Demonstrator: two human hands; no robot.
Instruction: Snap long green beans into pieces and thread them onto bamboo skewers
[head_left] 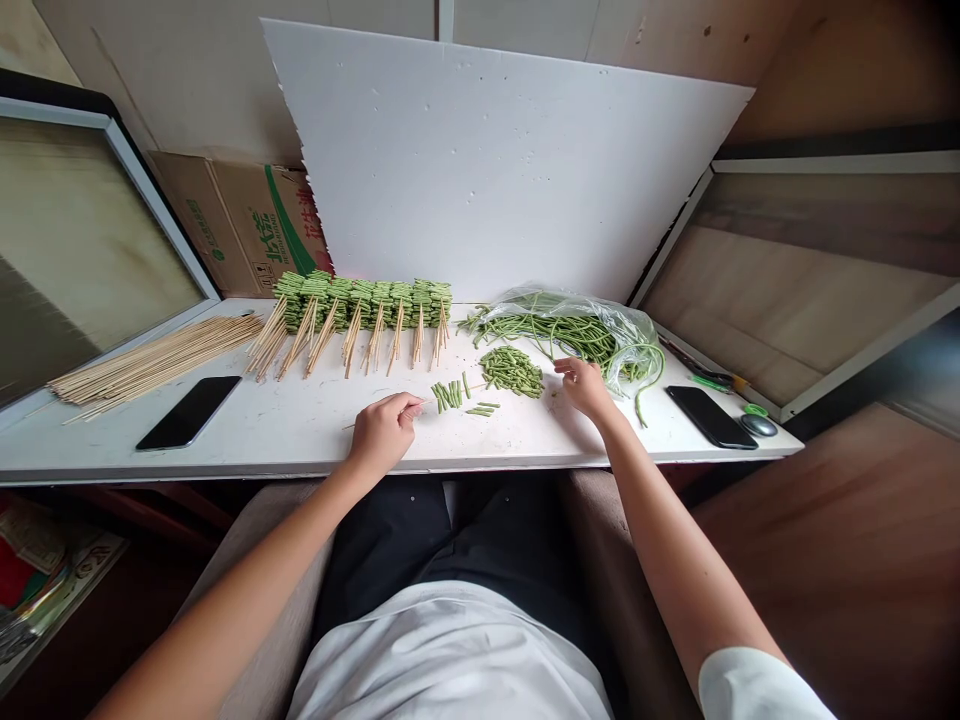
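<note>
My left hand [384,430] is closed on a thin wooden skewer [428,401], whose back end sticks out on the left of the hand. Several short green bean pieces [448,395] are threaded side by side along it, and one piece sits apart nearer the tip. Just below lie a few loose bean pieces [482,409]. A heap of cut bean pieces [512,371] rests between my two hands. My right hand [583,385] hovers to the right of that heap, fingers slightly bent and apart, with nothing visible in them.
Stacked bean skewers [367,305] line the back, sticks pointing forward. Bare skewers [161,360] lie at left beside a phone [189,413]. Long beans [551,330] spill from a plastic bag [630,330]. Another phone [711,416] lies right. A white board [495,160] stands behind.
</note>
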